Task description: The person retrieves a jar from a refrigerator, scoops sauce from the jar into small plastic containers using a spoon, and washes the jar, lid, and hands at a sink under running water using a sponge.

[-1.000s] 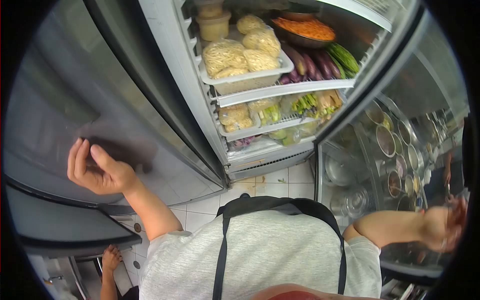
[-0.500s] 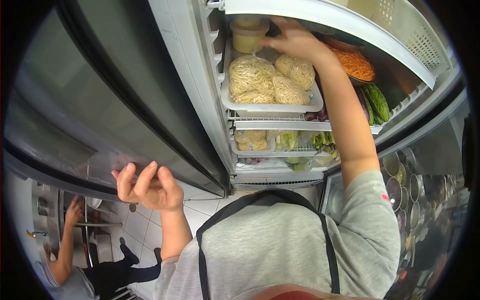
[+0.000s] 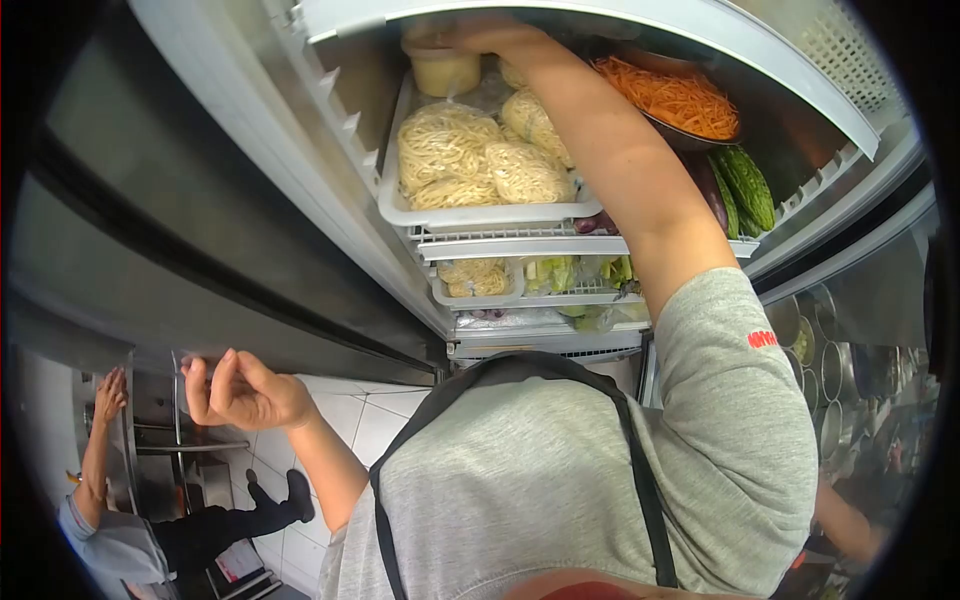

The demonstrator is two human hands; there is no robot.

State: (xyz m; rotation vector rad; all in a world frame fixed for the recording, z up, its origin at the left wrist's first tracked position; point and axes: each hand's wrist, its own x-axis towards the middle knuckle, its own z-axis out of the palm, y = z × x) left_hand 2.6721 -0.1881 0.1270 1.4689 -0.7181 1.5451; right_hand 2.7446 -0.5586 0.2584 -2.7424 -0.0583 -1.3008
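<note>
On my remote feed, my right hand (image 3: 488, 37) is at the top of the round, pale-yellow plastic tub (image 3: 447, 76), behind clear plastic bags of pale noodles (image 3: 447, 142) in the white rectangular plastic tray (image 3: 490, 216); I cannot tell whether those fingers grip. My left hand (image 3: 245, 395) is near the dark, glossy door (image 3: 220, 240), fingers loosely curled, half spread.

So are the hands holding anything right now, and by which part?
The left hand holds nothing visible. The right hand is up by the top of the pale yellow tub; whether it grips it cannot be told.
</note>
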